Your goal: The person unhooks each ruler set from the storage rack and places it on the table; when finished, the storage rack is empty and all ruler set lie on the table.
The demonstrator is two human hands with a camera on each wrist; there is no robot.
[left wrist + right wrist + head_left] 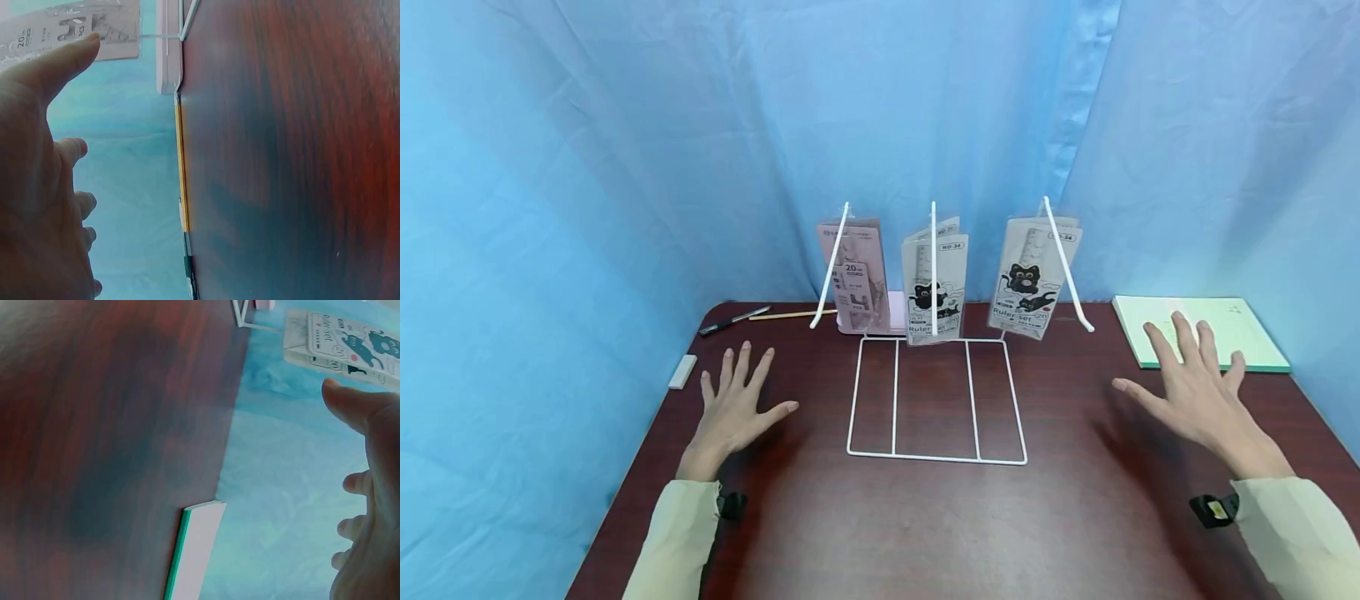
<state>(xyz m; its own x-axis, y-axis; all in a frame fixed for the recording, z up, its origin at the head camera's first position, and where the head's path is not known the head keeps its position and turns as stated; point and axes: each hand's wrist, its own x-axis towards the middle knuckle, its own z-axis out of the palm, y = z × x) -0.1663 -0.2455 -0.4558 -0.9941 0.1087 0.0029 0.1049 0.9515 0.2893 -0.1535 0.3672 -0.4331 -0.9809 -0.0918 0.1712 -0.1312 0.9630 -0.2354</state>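
From the head view, the left hand (733,404) and the right hand (1195,379) are spread flat over the brown table (925,517), holding nothing. A white wire rack (936,400) stands between them, with ruler packs (934,279) hanging on it. From the left wrist, the fingers are straight, near a yellow pencil (182,169). From the right wrist, the fingers are loose, near a green pad (194,550).

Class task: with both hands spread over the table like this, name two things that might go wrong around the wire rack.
1. The ruler-set packs lean loosely on the wire rack; a knock from the right hand may well tip them.
2. The left hand is near the eraser, close to the table edge; a sweep might push it off.
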